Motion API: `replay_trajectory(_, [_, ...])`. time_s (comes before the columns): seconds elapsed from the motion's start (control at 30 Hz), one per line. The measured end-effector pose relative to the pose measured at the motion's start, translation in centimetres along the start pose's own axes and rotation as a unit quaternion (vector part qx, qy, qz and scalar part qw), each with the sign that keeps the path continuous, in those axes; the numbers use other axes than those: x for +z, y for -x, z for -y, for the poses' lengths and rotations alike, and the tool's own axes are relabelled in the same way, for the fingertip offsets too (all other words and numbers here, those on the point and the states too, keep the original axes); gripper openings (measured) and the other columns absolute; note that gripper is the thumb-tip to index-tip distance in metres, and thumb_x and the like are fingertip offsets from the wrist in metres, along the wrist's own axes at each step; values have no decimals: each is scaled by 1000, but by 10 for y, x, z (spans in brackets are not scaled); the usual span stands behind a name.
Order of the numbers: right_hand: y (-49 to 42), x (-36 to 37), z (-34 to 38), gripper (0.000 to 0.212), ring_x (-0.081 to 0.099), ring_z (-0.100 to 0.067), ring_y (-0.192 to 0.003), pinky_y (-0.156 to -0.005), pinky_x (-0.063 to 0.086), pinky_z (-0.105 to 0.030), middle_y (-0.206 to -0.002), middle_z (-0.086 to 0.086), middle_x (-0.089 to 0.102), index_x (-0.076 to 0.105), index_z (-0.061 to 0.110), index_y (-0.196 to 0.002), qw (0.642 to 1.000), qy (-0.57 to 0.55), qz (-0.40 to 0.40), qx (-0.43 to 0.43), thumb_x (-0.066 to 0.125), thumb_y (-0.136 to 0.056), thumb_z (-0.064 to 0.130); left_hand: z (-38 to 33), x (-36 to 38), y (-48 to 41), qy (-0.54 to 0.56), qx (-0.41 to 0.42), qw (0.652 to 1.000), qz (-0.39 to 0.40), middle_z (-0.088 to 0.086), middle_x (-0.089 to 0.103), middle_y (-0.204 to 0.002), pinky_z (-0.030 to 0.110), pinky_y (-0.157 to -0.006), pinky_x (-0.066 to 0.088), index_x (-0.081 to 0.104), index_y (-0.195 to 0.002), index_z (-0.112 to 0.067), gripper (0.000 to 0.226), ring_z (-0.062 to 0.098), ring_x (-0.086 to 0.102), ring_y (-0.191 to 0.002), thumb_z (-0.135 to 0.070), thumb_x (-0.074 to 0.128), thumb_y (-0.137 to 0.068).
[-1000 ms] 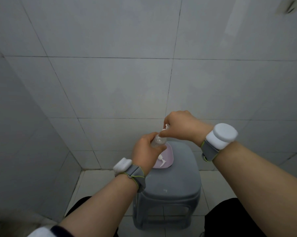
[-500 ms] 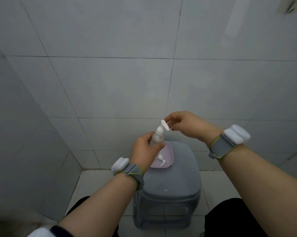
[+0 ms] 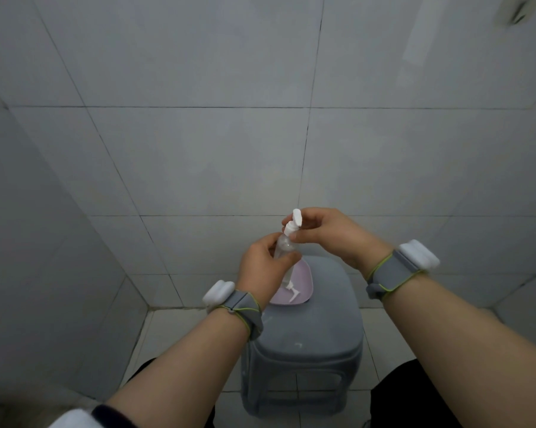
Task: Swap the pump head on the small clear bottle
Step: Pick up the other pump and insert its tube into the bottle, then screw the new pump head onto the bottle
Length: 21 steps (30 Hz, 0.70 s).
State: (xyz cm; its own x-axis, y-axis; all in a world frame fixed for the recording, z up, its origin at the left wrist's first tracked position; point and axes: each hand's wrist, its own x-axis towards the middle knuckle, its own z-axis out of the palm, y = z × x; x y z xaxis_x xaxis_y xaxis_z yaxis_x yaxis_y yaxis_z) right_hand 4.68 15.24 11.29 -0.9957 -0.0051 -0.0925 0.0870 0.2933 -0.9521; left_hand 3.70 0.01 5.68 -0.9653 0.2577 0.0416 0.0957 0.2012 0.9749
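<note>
In front of you a grey plastic stool (image 3: 306,329) stands on the tiled floor against the tiled wall, and a pink dish (image 3: 303,281) lies on its far left part with a spare white pump head (image 3: 292,292) lying in it. Above that dish your left hand (image 3: 260,273) has its fingers clamped round the body of the small clear bottle (image 3: 283,247), held upright. Your right hand (image 3: 328,234) pinches its fingers together on the white pump head (image 3: 292,225) seated at the bottle's neck.
</note>
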Motion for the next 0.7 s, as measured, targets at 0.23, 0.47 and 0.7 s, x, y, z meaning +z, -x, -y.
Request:
replay_trajectory(0.23, [-2,9,-6,20,62,-6,-68,-64,50,-14,-79,-2,69,66,11,-82,996,1,-84,-7,83,-71,11,-5,4,0,-2,-2,1000,-5,-7,74,-84,41,-81,57,65,-81,-43,25,13,69,-81,-22,76,-72])
replay_trajectory(0.47, [-5,23,-15,37,47,-7,-55,-54,41,-21,-65,7,53,48,23,-67,981,55,-186,3,83,-63,34,-8,9,2,11,5,1000,-8,-8,74,-83,37,-79,57,66,-86,-38,26,8,70,-80,-18,77,-73])
replay_trajectory(0.7, [2,17,-9,27,64,-9,-83,-71,50,-15,-94,-1,70,68,15,-103,995,-17,-101,-12,76,-78,21,-9,7,0,1,13,1000,-12,-9,73,-86,32,-78,56,66,-88,-37,26,9,69,-82,-18,76,-75])
